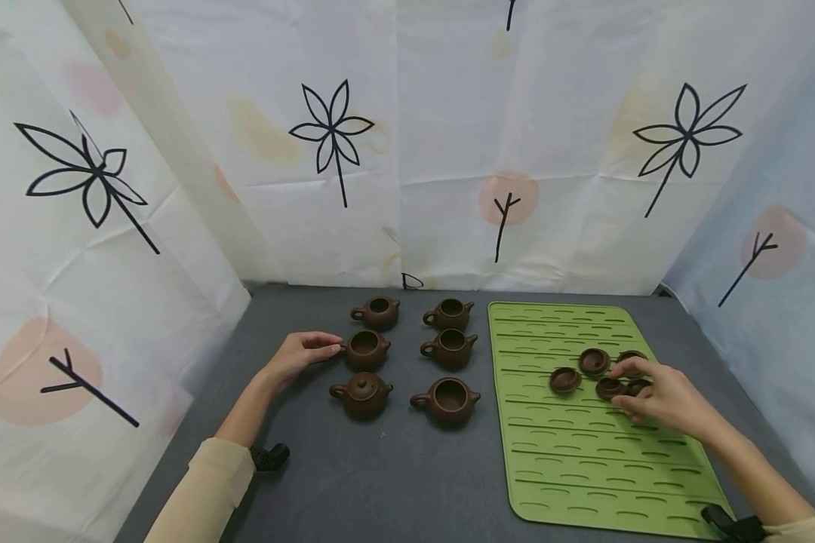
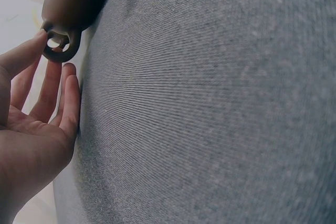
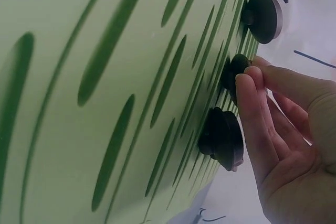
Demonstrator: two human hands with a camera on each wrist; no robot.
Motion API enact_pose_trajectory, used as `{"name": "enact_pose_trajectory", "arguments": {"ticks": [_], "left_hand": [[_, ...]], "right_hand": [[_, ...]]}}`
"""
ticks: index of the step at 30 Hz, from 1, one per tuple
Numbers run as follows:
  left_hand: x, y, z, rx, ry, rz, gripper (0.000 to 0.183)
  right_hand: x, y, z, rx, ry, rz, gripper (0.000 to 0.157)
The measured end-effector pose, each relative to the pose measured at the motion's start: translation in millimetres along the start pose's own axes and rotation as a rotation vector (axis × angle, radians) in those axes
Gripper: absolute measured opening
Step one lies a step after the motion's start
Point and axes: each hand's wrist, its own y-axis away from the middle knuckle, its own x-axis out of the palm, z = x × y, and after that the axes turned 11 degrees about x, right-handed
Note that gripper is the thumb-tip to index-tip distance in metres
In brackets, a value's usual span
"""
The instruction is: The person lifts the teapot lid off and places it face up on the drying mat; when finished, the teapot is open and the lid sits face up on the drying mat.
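My left hand (image 1: 300,354) pinches the handle (image 2: 64,55) of a lidless brown teapot (image 1: 367,363), the middle one of the left column, which stands on the dark table. Over the green mat (image 1: 557,467), my right hand (image 1: 672,398) pinches a small brown teapot lid (image 1: 608,389) between thumb and fingers. That lid (image 3: 230,80) looks low against the mat in the right wrist view; whether it is lifted I cannot tell. Around it lie several more lids, among them one lid (image 1: 565,380) to the left and another lid (image 1: 594,362) behind, knobs down. The right hand partly covers others.
A teapot with its lid on (image 1: 363,396) stands at the front of the left column. Behind is an open teapot (image 1: 380,314). The right column has a front teapot (image 1: 450,402), a middle teapot (image 1: 450,349) and a back teapot (image 1: 450,314), all lidless. Patterned cloth (image 1: 441,226) hangs behind.
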Motion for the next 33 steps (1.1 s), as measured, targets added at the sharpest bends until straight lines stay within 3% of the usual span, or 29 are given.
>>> {"name": "enact_pose_trajectory", "arguments": {"ticks": [8,16,25,33], "left_hand": [[-0.7,0.8,1.6,-0.003,-0.003,-0.006,0.042],[-2.4,3.7,1.7,0.008,-0.009,-0.011,0.042],[-2.5,9.1,3.1,0.029,0.003,-0.031,0.046],[-4.6,16.9,4.6,0.032,-0.006,-0.049,0.044]], "right_hand": [[-13.7,-4,16,-0.04,-0.089,-0.017,0.041],[-32.0,-20,59,-0.146,-0.161,-0.102,0.037],[-6.1,-50,131,-0.231,-0.279,0.027,0.031],[23.2,-79,176,-0.321,-0.382,0.179,0.034]]}}
